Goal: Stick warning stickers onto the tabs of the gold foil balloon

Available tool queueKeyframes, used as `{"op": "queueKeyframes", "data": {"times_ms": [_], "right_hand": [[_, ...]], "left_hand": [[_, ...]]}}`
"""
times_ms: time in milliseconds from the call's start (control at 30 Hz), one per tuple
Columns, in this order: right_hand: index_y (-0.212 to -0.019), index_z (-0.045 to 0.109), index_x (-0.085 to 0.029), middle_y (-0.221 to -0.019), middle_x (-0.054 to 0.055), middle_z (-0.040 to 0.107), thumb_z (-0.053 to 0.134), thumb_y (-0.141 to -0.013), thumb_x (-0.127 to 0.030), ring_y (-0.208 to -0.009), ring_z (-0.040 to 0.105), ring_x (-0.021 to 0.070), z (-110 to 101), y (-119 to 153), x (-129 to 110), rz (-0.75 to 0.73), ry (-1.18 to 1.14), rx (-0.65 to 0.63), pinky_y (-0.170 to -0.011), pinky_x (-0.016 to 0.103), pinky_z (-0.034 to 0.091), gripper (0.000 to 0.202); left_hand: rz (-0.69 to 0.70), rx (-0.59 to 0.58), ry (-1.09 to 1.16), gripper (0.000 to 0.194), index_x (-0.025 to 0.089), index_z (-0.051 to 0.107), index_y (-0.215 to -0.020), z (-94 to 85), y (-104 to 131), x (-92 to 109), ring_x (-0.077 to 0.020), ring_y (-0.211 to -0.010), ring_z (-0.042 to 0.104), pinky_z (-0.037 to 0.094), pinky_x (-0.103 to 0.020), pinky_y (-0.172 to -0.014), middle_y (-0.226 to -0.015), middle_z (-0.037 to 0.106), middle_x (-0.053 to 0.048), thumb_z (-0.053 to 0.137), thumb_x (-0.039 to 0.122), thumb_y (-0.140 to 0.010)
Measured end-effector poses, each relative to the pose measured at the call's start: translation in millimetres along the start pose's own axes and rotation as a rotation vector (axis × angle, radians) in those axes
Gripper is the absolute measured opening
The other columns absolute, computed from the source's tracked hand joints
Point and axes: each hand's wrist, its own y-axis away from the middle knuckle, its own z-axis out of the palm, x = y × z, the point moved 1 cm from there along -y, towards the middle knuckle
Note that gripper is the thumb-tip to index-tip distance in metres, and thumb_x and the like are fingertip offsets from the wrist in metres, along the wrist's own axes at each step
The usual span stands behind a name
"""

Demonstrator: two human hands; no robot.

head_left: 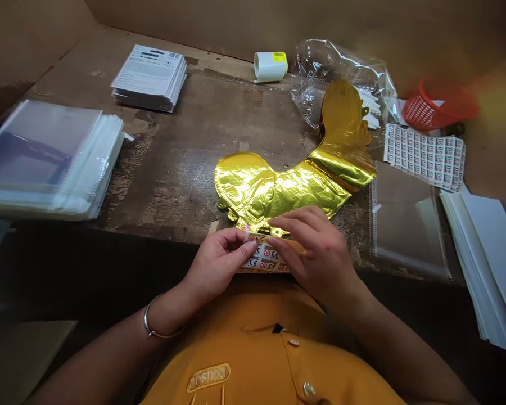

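My left hand (219,259) grips a sheet of small CE-mark stickers (267,257) at the table's front edge, thumb on top. My right hand (316,244) is closed at the sheet's upper right, its thumb on the printed face and its index finger bent over the top edge. Whether a single sticker is lifted between these fingers I cannot make out. Just beyond them lies a flat, shiny gold foil balloon (287,188), bent in a curve, its near tabs close to my fingertips. Its far end (341,107) is darker gold and rests against a clear plastic bag (307,84).
Clear plastic sleeves (46,163) are stacked at left, printed cards (149,76) behind them. A white label roll (270,66) lies at the back. On the right are a red basket (434,107), more sticker sheets (425,154), a clear sleeve (409,216) and white cards (489,253).
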Motion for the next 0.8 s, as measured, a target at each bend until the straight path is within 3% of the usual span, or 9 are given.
{"op": "queueKeyframes", "data": {"times_ms": [267, 633, 800], "right_hand": [[-0.088, 0.070, -0.021, -0.082, 0.003, 0.070, 0.062, -0.088, -0.020, -0.078, 0.059, 0.0188, 19.6, 0.5, -5.8, -0.033, -0.006, 0.066, -0.072, 0.035, 0.051, 0.008], [-0.095, 0.064, -0.022, -0.084, 0.001, 0.073, 0.067, -0.081, -0.013, -0.074, 0.063, 0.0168, 28.8, 15.2, 3.3, -0.312, 0.187, 0.236, -0.071, 0.035, 0.043, 0.017], [-0.089, 0.063, -0.023, -0.079, -0.001, 0.071, 0.066, -0.083, -0.015, -0.070, 0.061, 0.0149, 31.2, 13.3, 5.5, -0.263, 0.198, 0.193, -0.074, 0.035, 0.042, 0.011]], "left_hand": [[0.100, 0.016, -0.107, 0.021, 0.014, 0.063, -0.072, -0.2, 0.3, -1.2, -0.0087, -0.060, 0.052, 0.044, -0.020, -0.056, -0.065, 0.061, 0.001, 0.071, 0.033, -0.076], [0.040, 0.020, -0.020, 0.023, 0.014, 0.064, -0.075, -1.0, 0.6, -4.1, -0.0092, -0.060, 0.053, 0.043, -0.021, -0.056, -0.067, 0.062, 0.001, 0.073, 0.035, -0.074], [0.060, 0.001, -0.058, 0.027, 0.015, 0.059, -0.067, 0.9, 1.3, -5.2, -0.0071, -0.055, 0.045, 0.039, -0.019, -0.053, -0.059, 0.054, 0.004, 0.070, 0.037, -0.077]]}}
